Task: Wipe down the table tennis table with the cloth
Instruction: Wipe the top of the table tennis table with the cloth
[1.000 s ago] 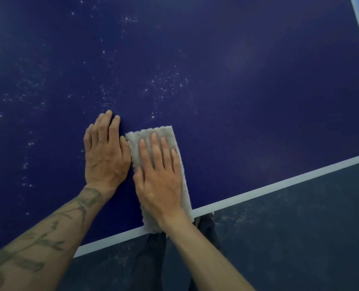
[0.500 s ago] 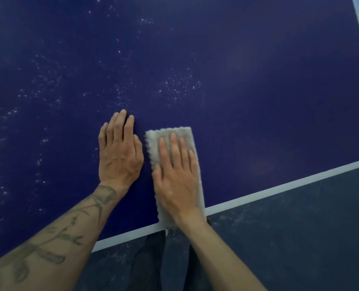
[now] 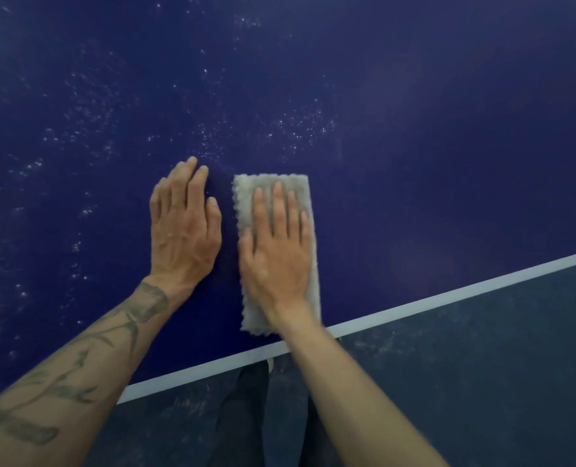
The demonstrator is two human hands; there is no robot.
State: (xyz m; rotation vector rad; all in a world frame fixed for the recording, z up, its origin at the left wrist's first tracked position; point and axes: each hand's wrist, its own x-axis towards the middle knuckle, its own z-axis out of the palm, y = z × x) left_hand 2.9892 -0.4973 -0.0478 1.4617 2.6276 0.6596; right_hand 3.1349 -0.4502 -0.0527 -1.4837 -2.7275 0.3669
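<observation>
Since a second ago we have pushed the cloth (image 3: 270, 184) forward, away from the white edge line (image 3: 448, 293). Its near end lay over that line then and now sits just short of it. A strip of bare table (image 3: 414, 129) has also opened between the cloth and our left hand (image 3: 183, 230).

Far to the left of our fingers, pale specks (image 3: 77, 136) dot the dark blue surface. Our left hand lies flat on the table, fingers straight and close together, holding nothing, with more specks just beyond the fingertips.

Just right of its thumb lies the grey cloth, folded into a long rectangle. Its long axis runs from the near edge of the table away from us, in line with our right fingers. Its short far end points at the specks ahead.

Our right hand (image 3: 276, 257) presses flat on top of it, fingers straight and slightly spread, not curled round it. The cloth reaches a little past the fingertips and back under the wrist.

Right of the little finger the white line slants upward, with the dark floor (image 3: 482, 382) on its near side.
</observation>
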